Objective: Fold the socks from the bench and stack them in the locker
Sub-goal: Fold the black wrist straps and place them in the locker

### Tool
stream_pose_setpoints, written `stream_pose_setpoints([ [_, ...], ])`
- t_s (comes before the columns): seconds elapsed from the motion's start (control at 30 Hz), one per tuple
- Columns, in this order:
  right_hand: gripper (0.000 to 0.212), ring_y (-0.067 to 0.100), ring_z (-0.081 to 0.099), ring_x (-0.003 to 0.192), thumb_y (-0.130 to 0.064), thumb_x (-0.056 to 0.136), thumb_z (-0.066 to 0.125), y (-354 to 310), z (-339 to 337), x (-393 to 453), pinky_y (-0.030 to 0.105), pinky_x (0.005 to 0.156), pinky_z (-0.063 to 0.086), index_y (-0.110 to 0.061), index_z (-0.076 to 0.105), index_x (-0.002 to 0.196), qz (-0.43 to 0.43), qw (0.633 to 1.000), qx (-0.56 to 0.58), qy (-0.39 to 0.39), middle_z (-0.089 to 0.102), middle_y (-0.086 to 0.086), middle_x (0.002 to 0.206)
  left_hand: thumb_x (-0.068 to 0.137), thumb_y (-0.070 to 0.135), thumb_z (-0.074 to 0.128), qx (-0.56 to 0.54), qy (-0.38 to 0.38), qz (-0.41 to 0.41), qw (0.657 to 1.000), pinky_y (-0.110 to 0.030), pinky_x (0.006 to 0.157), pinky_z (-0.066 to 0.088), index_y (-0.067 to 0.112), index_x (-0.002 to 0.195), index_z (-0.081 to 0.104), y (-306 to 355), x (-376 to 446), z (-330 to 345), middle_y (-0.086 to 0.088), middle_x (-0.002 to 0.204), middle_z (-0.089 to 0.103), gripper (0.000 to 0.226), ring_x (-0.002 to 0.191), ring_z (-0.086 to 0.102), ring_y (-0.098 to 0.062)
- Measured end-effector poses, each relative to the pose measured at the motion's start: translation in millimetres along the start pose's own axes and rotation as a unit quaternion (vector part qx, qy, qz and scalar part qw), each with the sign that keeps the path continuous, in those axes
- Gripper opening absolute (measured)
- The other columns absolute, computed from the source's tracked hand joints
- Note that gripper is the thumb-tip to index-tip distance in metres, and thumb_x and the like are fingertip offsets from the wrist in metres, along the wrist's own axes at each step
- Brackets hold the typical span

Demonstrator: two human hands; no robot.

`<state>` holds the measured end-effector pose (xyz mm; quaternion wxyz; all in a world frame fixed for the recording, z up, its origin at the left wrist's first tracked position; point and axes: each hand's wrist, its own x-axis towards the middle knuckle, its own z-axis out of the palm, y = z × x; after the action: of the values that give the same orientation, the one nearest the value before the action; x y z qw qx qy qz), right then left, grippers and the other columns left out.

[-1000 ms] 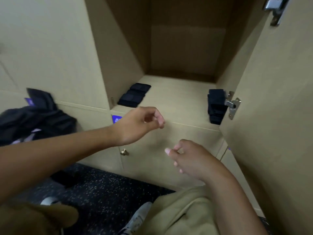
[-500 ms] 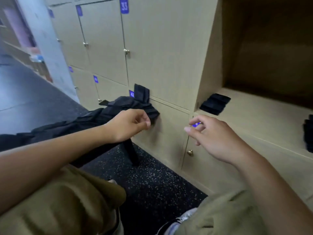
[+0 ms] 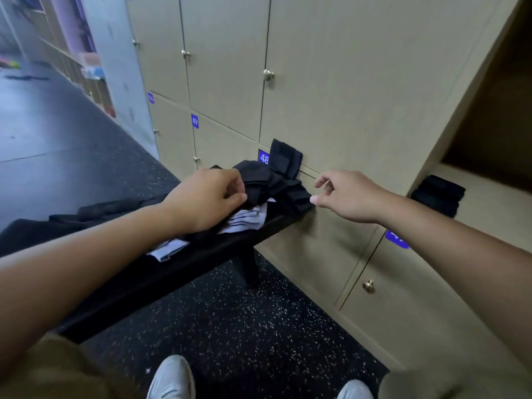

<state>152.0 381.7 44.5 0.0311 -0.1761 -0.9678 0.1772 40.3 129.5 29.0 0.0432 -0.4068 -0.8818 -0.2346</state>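
Observation:
A heap of black socks lies on the end of a black bench, with light grey socks under it. My left hand is at the heap's left side, its curled fingers pinching a black sock. Just right of the heap, my right hand hovers with thumb and forefinger apart, holding nothing. The open locker is at the right edge, with a stack of folded black socks on its floor near the front left corner.
Closed beige locker doors with knobs and blue number tags stand right behind the bench. More dark cloth lies further along the bench. Below are a speckled black floor, my knees and white shoes.
My view has swung left from the open locker to the bench. Both hands have moved to the sock heap, and the left one has taken hold of a black sock.

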Motion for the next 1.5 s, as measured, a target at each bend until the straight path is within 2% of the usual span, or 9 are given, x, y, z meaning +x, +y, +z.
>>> stream_pose_setpoints([
  [0.2,0.044,0.017,0.055,0.109,-0.036,0.095,0.069,2.1,48.5,60.4,0.026,0.087,0.036,-0.019,0.055,0.133,-0.031,0.998,0.051,0.017,0.059,0.000,0.122,0.096,0.032,0.066,-0.021,-0.002,0.007,1.000,-0.009,0.064,0.036,0.022,0.101,0.067,-22.9,28.3,21.0,0.013,0.090,0.064,0.010,0.089,0.060,-0.010],
  [0.4,0.054,0.020,0.059,0.105,-0.051,0.095,0.063,1.5,61.5,110.0,0.040,0.100,0.051,-0.020,0.053,0.138,0.041,0.986,0.162,0.019,0.058,-0.001,0.123,0.094,0.033,0.066,0.004,0.014,-0.004,1.000,-0.037,0.089,0.051,0.020,0.105,0.066,-17.6,69.1,36.3,0.003,0.107,0.067,0.017,0.100,0.061,-0.019],
  [0.53,0.051,0.021,0.057,0.099,-0.065,0.093,0.055,-15.8,60.4,141.7,0.040,0.086,0.057,-0.017,0.056,0.114,0.088,0.975,0.205,-0.014,0.055,-0.004,0.102,0.095,0.030,0.066,0.008,0.036,-0.045,0.998,-0.033,0.082,0.045,0.019,0.103,0.065,-28.8,81.1,42.4,0.002,0.104,0.063,0.013,0.099,0.058,-0.021],
  [0.6,0.063,0.022,0.061,0.104,-0.070,0.089,0.055,-24.5,63.8,150.5,0.036,0.076,0.059,-0.016,0.058,0.123,0.112,0.968,0.219,-0.049,0.061,-0.001,0.112,0.096,0.031,0.066,0.018,0.046,-0.055,0.997,-0.034,0.083,0.045,0.021,0.102,0.064,-38.7,79.0,41.4,0.002,0.105,0.061,0.012,0.097,0.056,-0.020],
  [0.7,0.082,0.030,0.064,0.112,-0.069,0.083,0.068,-33.8,68.3,160.2,0.041,0.088,0.057,-0.012,0.054,0.140,0.148,0.964,0.216,-0.056,0.062,0.007,0.132,0.094,0.034,0.067,0.035,0.043,-0.059,0.997,-0.043,0.090,0.051,0.025,0.101,0.060,-59.2,74.3,39.1,0.000,0.109,0.063,0.013,0.101,0.059,-0.024],
  [0.87,0.110,0.033,0.061,0.116,-0.075,0.055,0.080,-49.5,83.1,177.7,0.047,0.100,0.052,-0.014,0.052,0.142,0.195,0.961,0.195,-0.036,0.057,0.011,0.137,0.095,0.036,0.069,0.031,0.045,-0.095,0.994,-0.034,0.093,0.040,0.020,0.113,0.064,-89.2,70.1,33.5,0.005,0.108,0.052,0.024,0.112,0.055,-0.025],
  [1.07,0.091,0.033,0.066,0.106,-0.059,0.065,0.087,-57.6,91.6,182.1,0.043,0.094,0.056,-0.011,0.054,0.134,0.202,0.967,0.158,0.000,0.063,0.013,0.127,0.094,0.040,0.070,0.009,0.038,-0.128,0.991,-0.037,0.097,0.043,0.020,0.117,0.064,-103.6,68.4,30.0,-0.004,0.125,0.061,0.031,0.116,0.057,-0.026],
  [1.23,0.066,0.031,0.066,0.101,-0.040,0.081,0.085,-55.9,91.9,177.7,0.039,0.087,0.057,-0.006,0.057,0.130,0.185,0.961,0.208,-0.002,0.067,0.013,0.119,0.093,0.040,0.069,0.004,0.042,-0.133,0.990,-0.041,0.099,0.047,0.022,0.112,0.066,-99.7,61.1,30.2,-0.005,0.119,0.063,0.026,0.116,0.057,-0.027],
  [1.5,0.054,0.026,0.068,0.104,-0.042,0.080,0.082,-58.7,74.2,160.1,0.036,0.092,0.056,-0.008,0.067,0.119,0.108,0.924,0.363,0.049,0.072,0.005,0.117,0.097,0.037,0.066,-0.027,0.057,-0.115,0.991,-0.032,0.085,0.044,0.023,0.103,0.067,-67.5,52.7,19.2,0.006,0.105,0.064,0.016,0.103,0.060,-0.018],
])
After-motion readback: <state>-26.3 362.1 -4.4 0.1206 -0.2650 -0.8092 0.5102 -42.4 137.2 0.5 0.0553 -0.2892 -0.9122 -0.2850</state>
